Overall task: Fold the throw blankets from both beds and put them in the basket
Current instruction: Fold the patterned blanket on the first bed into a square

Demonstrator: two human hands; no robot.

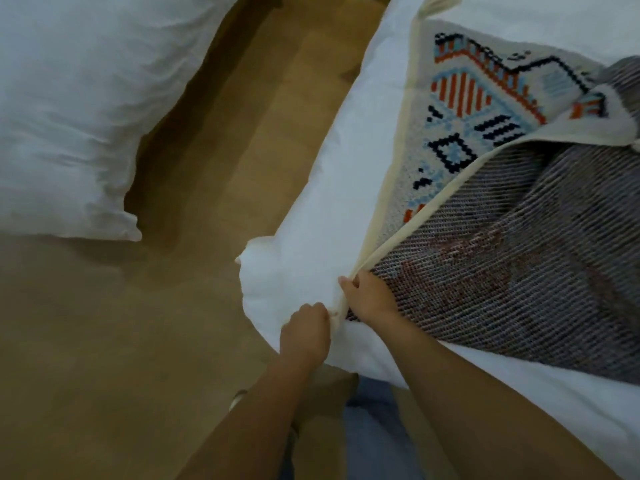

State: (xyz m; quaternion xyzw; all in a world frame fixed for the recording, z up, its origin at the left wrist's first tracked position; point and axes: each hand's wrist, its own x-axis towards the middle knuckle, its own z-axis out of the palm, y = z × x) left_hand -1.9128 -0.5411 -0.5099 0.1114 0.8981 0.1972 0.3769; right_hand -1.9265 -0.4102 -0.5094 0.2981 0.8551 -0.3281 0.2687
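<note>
Both hands are closed on the same cream edge of the throw blanket (491,216) at the near corner of the bed (311,209). Left hand (306,332) is fisted around the hem, right hand (372,296) pinches it just beside, fingers curled tight. The blanket lies on that bed, 1 flap turned over so the grey backing faces up over the patterned side.

Our read: we're matching corners for a fold. To do it well, we slide the hands apart along the hem, keep it taut, line up edge to edge, then smooth the bunched far part flat.

The 2nd bed (69,109) sits across the wooden floor (104,341). No blanket or basket shows there.
</note>
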